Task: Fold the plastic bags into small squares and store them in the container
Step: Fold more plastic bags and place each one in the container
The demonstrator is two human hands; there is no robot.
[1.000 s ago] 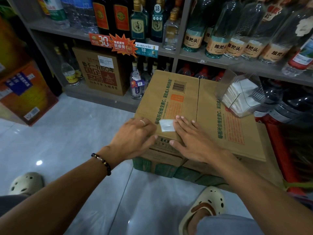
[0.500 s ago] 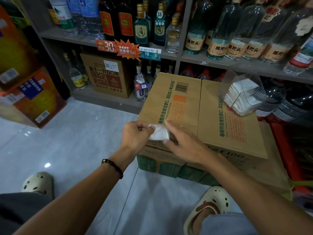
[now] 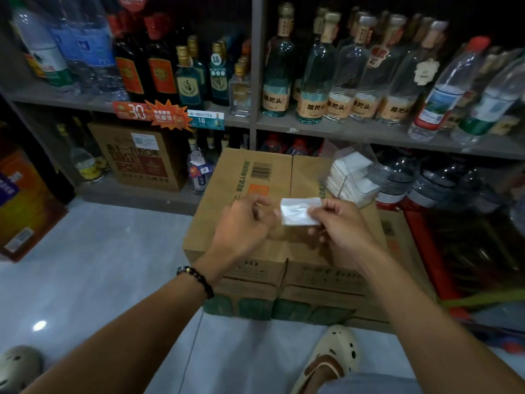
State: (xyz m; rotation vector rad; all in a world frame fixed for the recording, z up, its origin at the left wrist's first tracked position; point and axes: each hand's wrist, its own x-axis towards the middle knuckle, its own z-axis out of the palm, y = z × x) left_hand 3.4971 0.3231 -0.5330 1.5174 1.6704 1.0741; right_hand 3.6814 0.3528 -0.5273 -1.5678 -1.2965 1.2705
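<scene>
Head view: folded plastic bag (image 3: pixel 299 211), small white rectangle, is up in the air over the cardboard box (image 3: pixel 255 177), not touching it. Your right hand (image 3: pixel 343 223) pinches its right edge w/ curled fingers. Your left hand (image 3: pixel 244 223) is just beside the bag's left edge, fingers loosely curled; can't tell if it touches the bag. Clear container (image 3: pixel 366 177) w/ stacked folded bags sits on the box's far right corner. Bottle shelves (image 3: pixel 341 132) behind.
</scene>
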